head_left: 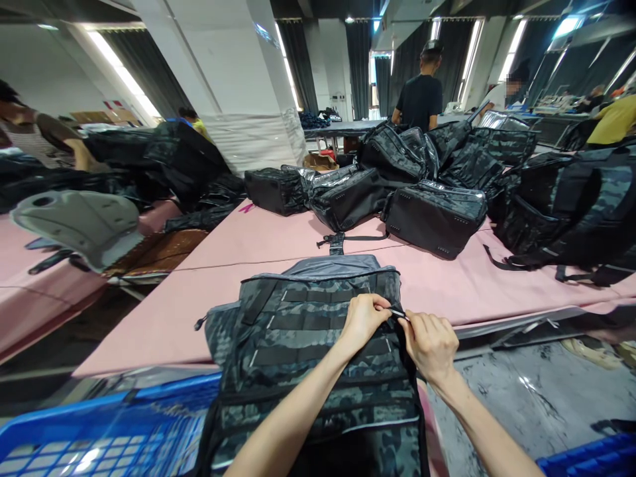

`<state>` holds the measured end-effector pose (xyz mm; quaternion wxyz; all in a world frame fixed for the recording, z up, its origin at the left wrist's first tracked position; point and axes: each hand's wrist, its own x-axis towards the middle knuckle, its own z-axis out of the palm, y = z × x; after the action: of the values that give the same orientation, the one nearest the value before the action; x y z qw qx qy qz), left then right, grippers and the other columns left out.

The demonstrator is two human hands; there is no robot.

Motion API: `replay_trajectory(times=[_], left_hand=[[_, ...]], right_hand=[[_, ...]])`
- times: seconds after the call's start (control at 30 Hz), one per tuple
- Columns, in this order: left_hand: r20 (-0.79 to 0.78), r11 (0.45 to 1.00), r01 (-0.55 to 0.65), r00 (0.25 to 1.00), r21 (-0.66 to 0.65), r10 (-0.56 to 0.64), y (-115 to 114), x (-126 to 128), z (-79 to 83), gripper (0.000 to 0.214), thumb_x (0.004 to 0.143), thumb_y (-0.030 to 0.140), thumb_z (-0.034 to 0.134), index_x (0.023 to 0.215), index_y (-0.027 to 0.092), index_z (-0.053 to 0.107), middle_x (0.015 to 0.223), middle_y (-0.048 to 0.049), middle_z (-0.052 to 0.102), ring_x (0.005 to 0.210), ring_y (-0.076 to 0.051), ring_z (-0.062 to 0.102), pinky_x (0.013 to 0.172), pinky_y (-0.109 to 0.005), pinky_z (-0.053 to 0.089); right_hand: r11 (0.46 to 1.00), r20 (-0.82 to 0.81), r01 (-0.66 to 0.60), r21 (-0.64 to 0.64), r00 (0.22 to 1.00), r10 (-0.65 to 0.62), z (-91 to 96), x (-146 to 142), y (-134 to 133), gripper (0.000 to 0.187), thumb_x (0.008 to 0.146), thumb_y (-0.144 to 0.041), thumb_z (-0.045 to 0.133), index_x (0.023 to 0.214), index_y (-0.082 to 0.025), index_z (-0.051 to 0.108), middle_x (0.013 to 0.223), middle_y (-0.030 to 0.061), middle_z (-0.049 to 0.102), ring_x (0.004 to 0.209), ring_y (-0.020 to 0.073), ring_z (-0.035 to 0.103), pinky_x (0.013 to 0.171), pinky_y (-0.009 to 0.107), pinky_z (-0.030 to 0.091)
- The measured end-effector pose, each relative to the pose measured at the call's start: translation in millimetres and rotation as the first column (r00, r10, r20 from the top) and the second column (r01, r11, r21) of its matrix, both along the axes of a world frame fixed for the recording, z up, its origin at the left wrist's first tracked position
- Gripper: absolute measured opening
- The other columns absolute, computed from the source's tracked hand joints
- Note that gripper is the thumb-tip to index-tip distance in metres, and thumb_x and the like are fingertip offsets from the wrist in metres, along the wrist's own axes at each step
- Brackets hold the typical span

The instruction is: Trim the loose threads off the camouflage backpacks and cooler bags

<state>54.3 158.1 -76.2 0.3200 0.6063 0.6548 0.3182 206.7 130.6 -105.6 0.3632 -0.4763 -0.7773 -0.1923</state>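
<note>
A dark camouflage backpack [318, 338] with rows of black webbing lies in front of me, its upper part on the pink-covered table and its lower part toward my body. At its upper right edge, my left hand [365, 321] pinches one end of a thin whitish strip [399, 314]. My right hand [431, 341], fingers closed, grips the other end. Whether the strip is a zipper pull or a bit of trim is too small to tell. A grey flap [332, 265] shows behind the backpack's top edge.
Several black bags with silvery linings [434, 215] are heaped farther back on the pink table [199, 291]. More backpacks [586, 205] lie at right. A blue crate [99, 424] stands at lower left, near a grey chair [84, 218]. Other people work around the room.
</note>
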Motion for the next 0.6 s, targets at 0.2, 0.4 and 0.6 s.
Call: replay_trajectory(times=[0.2,0.4,0.6], left_hand=[[0.032,0.999,0.028,0.999,-0.043,-0.027,-1,-4,1.9,0.017,0.064,0.022,0.064,0.078,0.015,0.071,0.066,-0.0006,0.067,0.061,-0.012,0.059,0.057,-0.020,0.041],[-0.180,0.964,0.259,0.953,0.067,-0.244,2,-10,16.4,0.021,0.078,0.024,0.050,0.077,0.019,0.070,0.075,-0.0009,0.070,0.070,-0.014,0.063,0.064,-0.021,0.041],[-0.640,0.839,0.544,0.641,-0.009,-0.423,7,-11,43.0,0.024,0.078,0.013,0.044,0.067,0.015,0.065,0.066,-0.0079,0.067,0.065,-0.019,0.063,0.061,-0.024,0.040]], right_hand=[[0.920,-0.436,-0.180,-0.349,0.900,0.011,-9.6,9,10,0.023,0.087,-0.034,0.050,0.080,-0.019,0.065,0.072,0.0021,0.068,0.065,0.0147,0.060,0.063,0.026,0.038],[0.764,-0.682,-0.337,-0.550,0.709,-0.178,-14.6,23,15,0.027,0.078,-0.045,0.056,0.085,-0.021,0.067,0.084,0.0018,0.069,0.077,0.0178,0.062,0.069,0.026,0.045],[0.799,-0.631,-0.269,-0.538,0.757,-0.170,-13.0,27,12,0.028,0.078,-0.045,0.055,0.089,-0.022,0.068,0.083,0.0011,0.069,0.070,0.0159,0.059,0.065,0.026,0.044]])
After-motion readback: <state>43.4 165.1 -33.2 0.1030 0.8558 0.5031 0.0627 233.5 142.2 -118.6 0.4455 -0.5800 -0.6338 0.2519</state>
